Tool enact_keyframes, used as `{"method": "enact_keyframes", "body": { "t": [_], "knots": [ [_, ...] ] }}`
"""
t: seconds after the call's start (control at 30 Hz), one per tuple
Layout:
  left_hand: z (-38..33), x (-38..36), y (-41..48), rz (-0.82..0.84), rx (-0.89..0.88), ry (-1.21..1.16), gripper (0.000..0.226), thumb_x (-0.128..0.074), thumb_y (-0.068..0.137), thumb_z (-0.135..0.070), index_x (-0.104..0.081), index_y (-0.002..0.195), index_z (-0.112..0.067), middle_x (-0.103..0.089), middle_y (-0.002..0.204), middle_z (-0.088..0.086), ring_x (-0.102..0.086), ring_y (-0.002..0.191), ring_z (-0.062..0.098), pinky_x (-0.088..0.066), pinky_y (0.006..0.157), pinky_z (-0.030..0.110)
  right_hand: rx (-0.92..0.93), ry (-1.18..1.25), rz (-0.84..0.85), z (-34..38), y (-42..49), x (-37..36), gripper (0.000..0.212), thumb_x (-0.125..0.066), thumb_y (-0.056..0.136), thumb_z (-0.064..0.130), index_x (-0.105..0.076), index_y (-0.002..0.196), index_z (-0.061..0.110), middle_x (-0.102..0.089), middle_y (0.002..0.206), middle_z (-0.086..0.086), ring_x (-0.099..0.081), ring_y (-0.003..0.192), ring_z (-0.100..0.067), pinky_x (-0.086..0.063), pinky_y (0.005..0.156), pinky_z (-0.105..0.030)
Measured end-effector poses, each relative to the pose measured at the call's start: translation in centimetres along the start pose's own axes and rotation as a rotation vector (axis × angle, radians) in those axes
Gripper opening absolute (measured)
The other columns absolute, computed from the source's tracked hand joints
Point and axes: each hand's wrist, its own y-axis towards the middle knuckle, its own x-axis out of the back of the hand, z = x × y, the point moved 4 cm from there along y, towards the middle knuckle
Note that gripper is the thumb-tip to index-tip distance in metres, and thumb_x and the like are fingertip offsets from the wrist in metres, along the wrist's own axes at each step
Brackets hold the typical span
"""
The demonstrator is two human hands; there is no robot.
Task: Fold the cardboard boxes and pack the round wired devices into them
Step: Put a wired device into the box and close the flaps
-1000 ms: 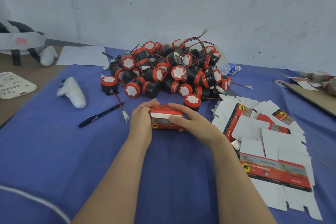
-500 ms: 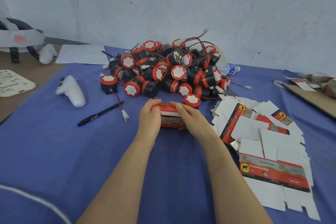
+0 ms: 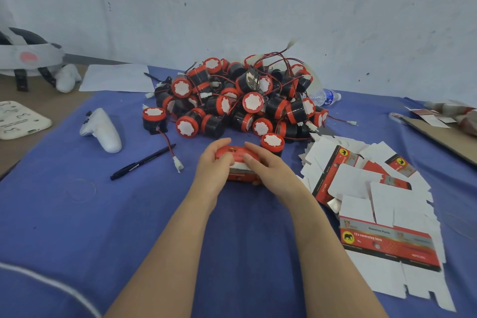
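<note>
A small red and white cardboard box (image 3: 236, 162) sits on the blue cloth at the centre, held between both hands. My left hand (image 3: 213, 162) grips its left side with the fingers curled over the top. My right hand (image 3: 265, 166) grips the right side, fingers laid over the top flap. Behind them lies a heap of round black and red wired devices (image 3: 240, 100). One device (image 3: 272, 143) stands just beyond my right hand. Flat unfolded box blanks (image 3: 374, 188) are spread at the right.
A black pen (image 3: 143, 162) and a white controller (image 3: 103, 129) lie left of the hands. One device (image 3: 154, 119) with a trailing wire stands apart at the heap's left. A plastic bottle (image 3: 325, 97) lies behind the heap. A brown cardboard sheet (image 3: 444, 137) is at far right.
Both hands have turned the box and closed in over its top; the white flap that showed a second ago is now mostly tucked under my fingers.
</note>
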Motion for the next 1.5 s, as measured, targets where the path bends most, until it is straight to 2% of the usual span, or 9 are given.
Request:
{"method": "enact_keyframes", "body": {
  "t": [0.2,0.27,0.4,0.6,0.7,0.83,1.0,1.17,1.5],
  "knots": [
    [-0.25,-0.05,-0.05,-0.03,0.004,0.057,0.046,-0.035,0.092,0.006,-0.066,0.092,-0.028,-0.036,0.151,0.0,-0.046,0.127,0.026,-0.048,0.1,0.044,-0.015,0.001,-0.004,0.05,0.08,0.06,0.037,-0.052,0.097,0.033,-0.048,0.134,0.036,-0.05,0.125,0.013,-0.054,0.098,-0.003,-0.048,0.067,-0.014],
    [-0.38,-0.07,-0.15,-0.024,0.014,0.049,0.046,-0.035,0.091,0.006,-0.067,0.093,-0.028,-0.035,0.151,-0.001,-0.045,0.126,0.024,-0.051,0.096,0.041,-0.026,0.011,-0.008,0.04,0.02,0.02,0.036,-0.052,0.097,0.032,-0.049,0.132,0.038,-0.05,0.123,0.014,-0.053,0.097,-0.003,-0.048,0.067,-0.015],
    [-0.56,-0.06,-0.41,-0.016,0.013,0.019,0.039,-0.042,0.09,-0.001,-0.061,0.108,-0.03,-0.051,0.134,0.0,-0.055,0.1,0.011,-0.046,0.068,0.018,-0.006,-0.004,-0.003,0.09,-0.18,0.01,0.043,-0.057,0.093,0.039,-0.046,0.134,0.038,-0.052,0.125,0.013,-0.055,0.1,-0.004,-0.048,0.067,-0.016],
    [-0.48,0.01,-0.27,-0.03,-0.019,-0.01,0.034,-0.042,0.095,-0.008,-0.057,0.1,-0.039,-0.057,0.11,-0.006,-0.058,0.093,0.01,-0.047,0.063,0.018,0.062,-0.029,-0.077,0.37,-0.38,0.17,0.037,-0.059,0.09,0.044,-0.052,0.126,0.039,-0.055,0.118,0.014,-0.056,0.101,-0.004,-0.049,0.065,-0.015],
    [-0.55,-0.03,-0.35,-0.036,-0.035,0.035,0.035,-0.039,0.095,-0.004,-0.056,0.101,-0.035,-0.054,0.102,-0.012,-0.055,0.089,0.007,-0.045,0.059,0.014,0.071,-0.026,-0.061,0.48,-0.41,0.16,0.032,-0.06,0.091,0.04,-0.053,0.122,0.038,-0.056,0.115,0.015,-0.056,0.099,-0.004,-0.048,0.061,-0.011],
    [-0.59,-0.03,-0.41,-0.053,0.006,0.027,0.035,-0.034,0.096,-0.003,-0.058,0.11,-0.024,-0.055,0.104,-0.004,-0.056,0.089,0.01,-0.047,0.062,0.019,0.007,0.029,-0.061,0.5,-0.43,0.2,0.03,-0.053,0.093,0.044,-0.058,0.122,0.036,-0.06,0.109,0.014,-0.059,0.092,-0.006,-0.048,0.059,-0.013],
    [-0.81,-0.04,-0.48,-0.077,0.019,0.006,0.037,-0.035,0.092,0.0,-0.062,0.109,-0.018,-0.057,0.095,-0.006,-0.057,0.083,0.009,-0.047,0.05,0.01,-0.039,0.069,-0.076,0.35,-0.23,0.27,0.024,-0.046,0.099,0.039,-0.06,0.119,0.037,-0.061,0.106,0.013,-0.058,0.087,-0.008,-0.048,0.062,-0.017],
    [-0.88,-0.09,-0.38,-0.069,0.034,0.027,0.036,-0.039,0.091,-0.004,-0.065,0.113,-0.017,-0.056,0.094,-0.009,-0.056,0.083,0.01,-0.045,0.057,0.016,-0.035,0.037,-0.056,0.22,-0.16,0.21,0.023,-0.047,0.099,0.036,-0.057,0.119,0.038,-0.058,0.115,0.009,-0.057,0.098,-0.01,-0.053,0.074,-0.023],
    [-0.77,-0.29,-0.51,-0.032,0.006,0.065,0.031,-0.04,0.094,-0.005,-0.061,0.106,-0.024,-0.055,0.097,-0.01,-0.056,0.086,0.009,-0.048,0.063,0.019,-0.072,0.102,-0.069,0.1,0.03,0.06,0.022,-0.043,0.099,0.042,-0.059,0.115,0.041,-0.06,0.111,0.011,-0.059,0.101,-0.012,-0.05,0.072,-0.022]
  ]
}}
